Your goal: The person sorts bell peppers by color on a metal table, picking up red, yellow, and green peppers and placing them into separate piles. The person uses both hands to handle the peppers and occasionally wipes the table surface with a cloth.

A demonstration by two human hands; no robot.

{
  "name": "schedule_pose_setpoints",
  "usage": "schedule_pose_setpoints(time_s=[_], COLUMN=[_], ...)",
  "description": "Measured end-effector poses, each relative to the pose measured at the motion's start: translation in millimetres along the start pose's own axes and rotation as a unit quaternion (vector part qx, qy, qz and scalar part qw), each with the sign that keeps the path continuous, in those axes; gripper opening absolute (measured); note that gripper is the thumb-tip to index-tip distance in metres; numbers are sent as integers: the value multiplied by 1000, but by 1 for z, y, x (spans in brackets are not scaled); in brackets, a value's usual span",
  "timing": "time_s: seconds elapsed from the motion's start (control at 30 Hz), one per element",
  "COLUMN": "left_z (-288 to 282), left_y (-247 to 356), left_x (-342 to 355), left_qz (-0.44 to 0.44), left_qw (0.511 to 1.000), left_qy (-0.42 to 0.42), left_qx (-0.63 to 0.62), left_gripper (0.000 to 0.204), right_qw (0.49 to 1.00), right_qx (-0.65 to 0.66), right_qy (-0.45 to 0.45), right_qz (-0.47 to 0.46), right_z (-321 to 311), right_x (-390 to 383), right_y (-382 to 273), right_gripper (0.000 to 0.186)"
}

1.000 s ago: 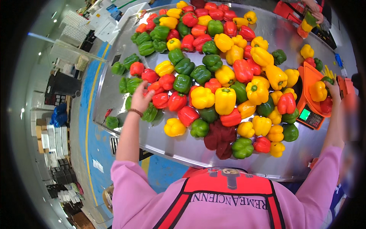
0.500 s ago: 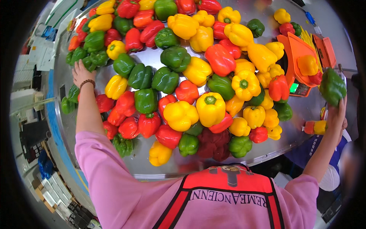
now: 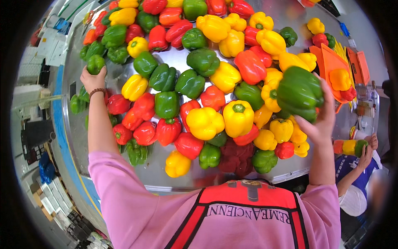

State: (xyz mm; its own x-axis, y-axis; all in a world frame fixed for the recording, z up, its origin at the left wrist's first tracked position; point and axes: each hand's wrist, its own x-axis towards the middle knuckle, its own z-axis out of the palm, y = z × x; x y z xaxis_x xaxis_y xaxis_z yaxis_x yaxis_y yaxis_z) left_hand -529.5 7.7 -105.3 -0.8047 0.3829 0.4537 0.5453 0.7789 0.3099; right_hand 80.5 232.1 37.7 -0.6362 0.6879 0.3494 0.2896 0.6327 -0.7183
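Left hand [image 3: 93,79]: at the left of the frame, closed round a small green pepper [image 3: 96,64]; its far fingers are hidden, so whether the pepper is clear of the table [image 3: 286,16] is hard to tell.
Right hand [image 3: 322,120]: right of centre, clamped on a big green pepper [image 3: 299,93], thumb below and fingers along the right side.
Between hands: well apart, each on its own pepper.
Big pepper: in front of yellow peppers as seen from above, covering part of them.
Pile: red, yellow and green peppers spread over the metal table, from the upper left to the lower centre.
Bundle [image 3: 236,157]: dark red, at the lower centre, between two green peppers.
Tray [image 3: 327,58]: orange, at the right, with a yellow pepper [image 3: 340,79] and a red pepper [image 3: 348,94] in it.
Co-worker [image 3: 352,178]: at the lower right, hands on a red, yellow and green row of peppers [image 3: 349,147].
Wrist: a beaded bracelet [image 3: 98,91] on the left one.
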Motion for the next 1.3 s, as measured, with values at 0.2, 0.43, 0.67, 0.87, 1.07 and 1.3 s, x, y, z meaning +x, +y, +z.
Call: schedule_pose_setpoints(time_s=[0.2,0.43,0.67,0.87,1.07,1.3], left_z=[-110,-208,-225,-233,-222,-210], left_y=[94,243,320,348,374,368], left_x=[-81,-228,-349,-356,-350,-388], left_qz=[-24,100,144,243,110,-131], left_qw=[862,769,685,758,841,378], left_qy=[-131,-322,-331,-300,-151,-514], left_qx=[-489,-543,-633,-527,-508,-759], left_gripper=[72,82,78,53,16,77], right_qw=[966,978,853,860,936,822], right_qx=[-186,36,431,420,206,513], right_qy=[-91,-130,-283,-272,-286,-202], right_qz=[-152,-160,82,99,-23,146], right_z=[51,30,-22,-50,-59,-47], right_x=[16,-6,-86,-105,-113,-119], right_y=[11,-25,-42,-34,-25,-8], right_gripper=[75,83,117,121,113,105])
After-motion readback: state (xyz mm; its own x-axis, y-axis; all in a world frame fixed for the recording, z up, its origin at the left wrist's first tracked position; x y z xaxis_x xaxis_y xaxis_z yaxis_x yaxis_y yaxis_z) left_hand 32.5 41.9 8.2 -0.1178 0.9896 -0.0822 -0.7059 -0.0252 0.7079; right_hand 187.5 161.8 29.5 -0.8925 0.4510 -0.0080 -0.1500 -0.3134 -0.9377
